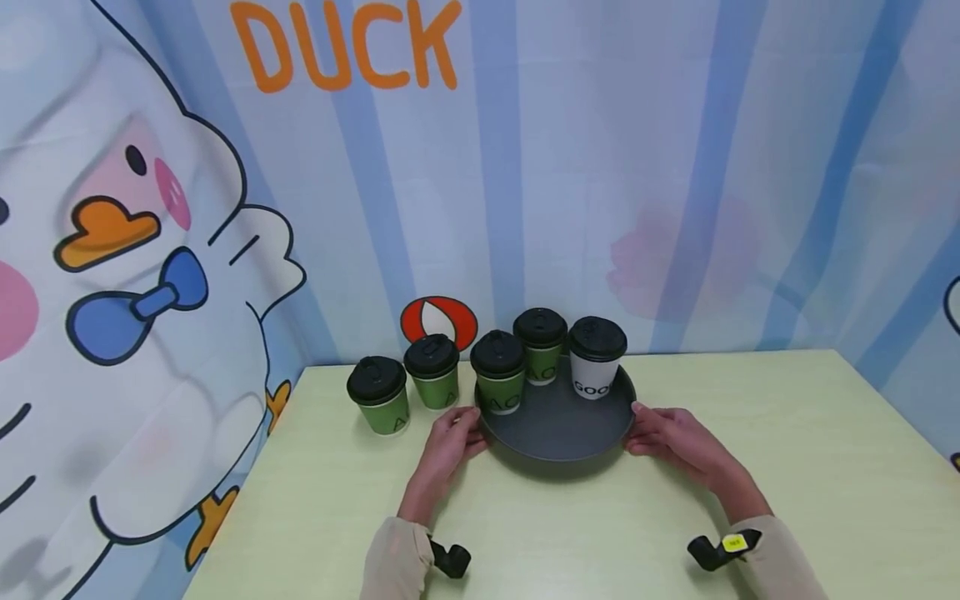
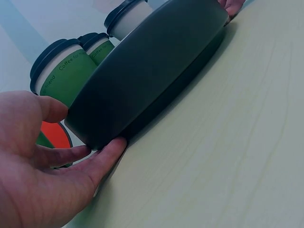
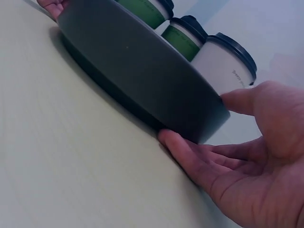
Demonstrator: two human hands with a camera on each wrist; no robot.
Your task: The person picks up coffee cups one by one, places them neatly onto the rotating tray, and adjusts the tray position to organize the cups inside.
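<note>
Tray (image 1: 564, 437), lower centre: my left hand (image 1: 450, 443) and right hand (image 1: 677, 440) pinch opposite sides, likely balancing three cups (image 1: 501, 388).

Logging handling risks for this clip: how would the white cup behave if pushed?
The white cup could tip fairly easily, being taller than wide and narrower at its base. It may slide, as the gray tray looks smooth. The black lid hides its contents, so weight is uncertain.
</note>
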